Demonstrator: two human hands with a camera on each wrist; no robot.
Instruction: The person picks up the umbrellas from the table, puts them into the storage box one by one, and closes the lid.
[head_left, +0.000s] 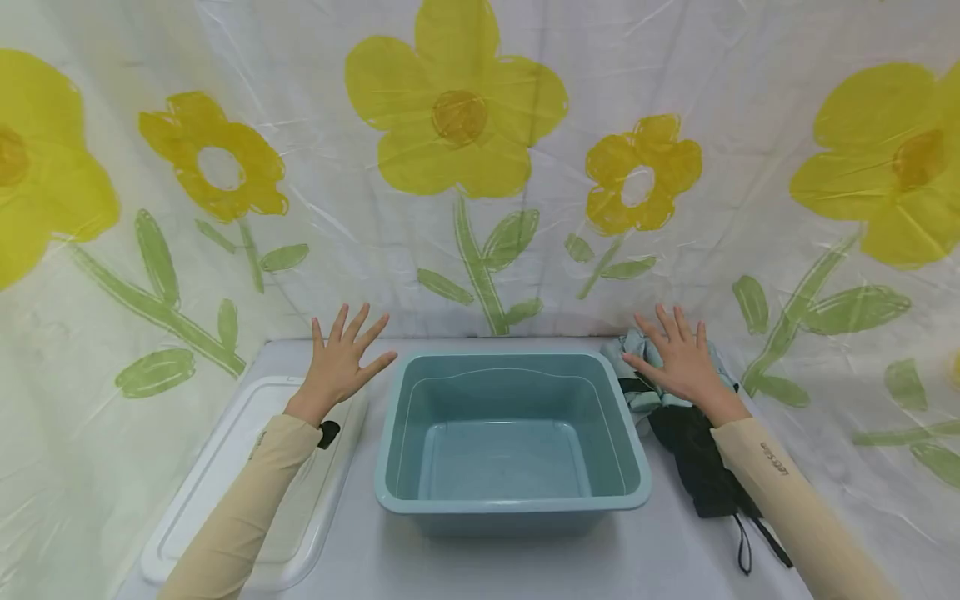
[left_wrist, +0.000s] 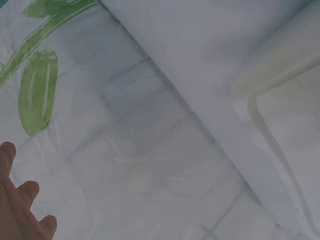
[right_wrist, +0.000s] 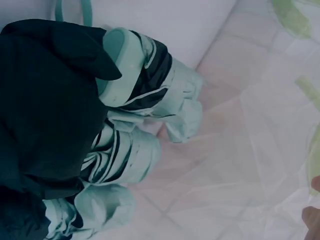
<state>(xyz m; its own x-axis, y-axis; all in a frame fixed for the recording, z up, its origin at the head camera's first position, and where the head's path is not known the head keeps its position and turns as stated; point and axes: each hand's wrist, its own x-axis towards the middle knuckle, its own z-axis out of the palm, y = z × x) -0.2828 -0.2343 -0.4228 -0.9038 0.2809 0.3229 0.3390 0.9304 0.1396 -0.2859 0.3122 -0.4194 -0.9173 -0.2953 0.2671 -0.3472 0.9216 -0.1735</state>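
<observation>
Both hands are raised with fingers spread and hold nothing. My left hand [head_left: 335,367] hovers above the far end of a white lid [head_left: 217,492], left of a blue-grey plastic tub [head_left: 513,506]. Over on the right, my right hand [head_left: 678,362] is above a heap of folded light-teal and black cloth items [head_left: 645,402]. The right wrist view shows these as rolled bundles [right_wrist: 142,157] beside a black cloth piece [right_wrist: 45,105]. In the left wrist view only some fingertips [left_wrist: 29,192] show at the lower left. The tub stands upright with nothing inside.
A white table [head_left: 360,550] carries all of these. Black fabric [head_left: 697,458] with thin cord loops [head_left: 742,546] lies along the tub's right side, partly under the right forearm. Behind and beside the table hangs a white curtain [head_left: 322,108] with yellow flowers.
</observation>
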